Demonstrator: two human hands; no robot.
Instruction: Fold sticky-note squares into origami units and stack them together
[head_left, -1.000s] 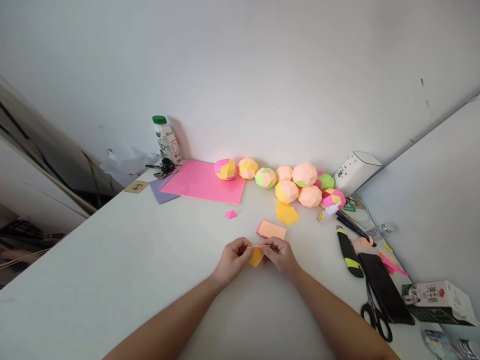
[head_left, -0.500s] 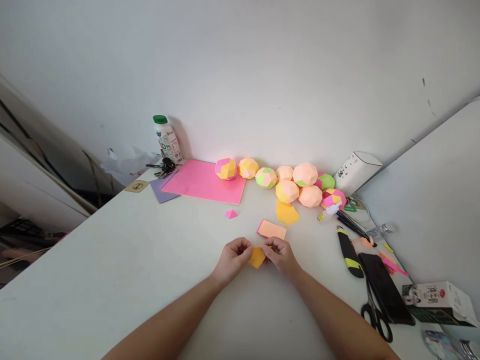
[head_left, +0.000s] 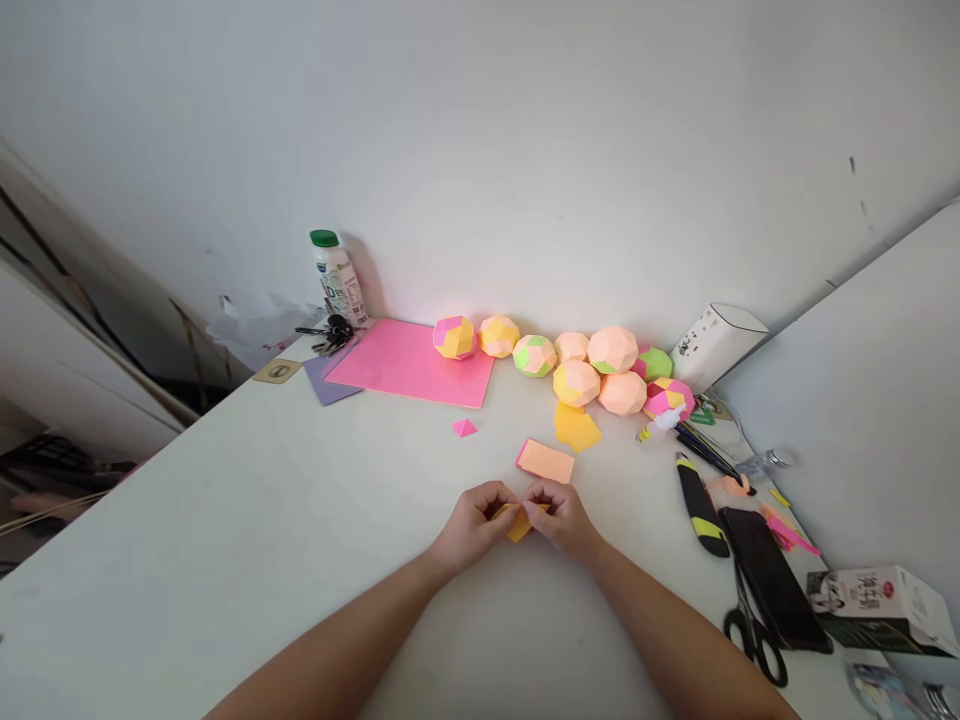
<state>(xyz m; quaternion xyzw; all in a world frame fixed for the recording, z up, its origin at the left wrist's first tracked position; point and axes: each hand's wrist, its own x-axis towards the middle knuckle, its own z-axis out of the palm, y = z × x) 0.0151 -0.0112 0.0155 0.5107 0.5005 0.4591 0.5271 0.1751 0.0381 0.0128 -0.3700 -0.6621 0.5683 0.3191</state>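
Note:
Both hands meet over the white table (head_left: pixel 247 560) and pinch one small orange paper piece (head_left: pixel 519 524). My left hand (head_left: pixel 476 522) grips its left edge with curled fingers. My right hand (head_left: pixel 561 515) grips its right edge the same way. Just beyond the hands lies a small stack of peach and pink paper squares (head_left: pixel 545 460). Further back sit loose orange squares (head_left: pixel 575 427) and a tiny folded pink piece (head_left: pixel 464 428).
Several folded paper balls (head_left: pixel 576 382) line the wall, beside a large pink sheet (head_left: pixel 411 362). A bottle (head_left: pixel 337 277) and keys (head_left: pixel 332 331) sit at the back left. At the right are a utility knife (head_left: pixel 697 502), phone (head_left: pixel 772 575), scissors (head_left: pixel 754 625), pens (head_left: pixel 701 445) and a carton (head_left: pixel 877 598).
The hands have drawn closer together over the orange paper, which now shows less between the fingers. Nothing else on the table has moved.

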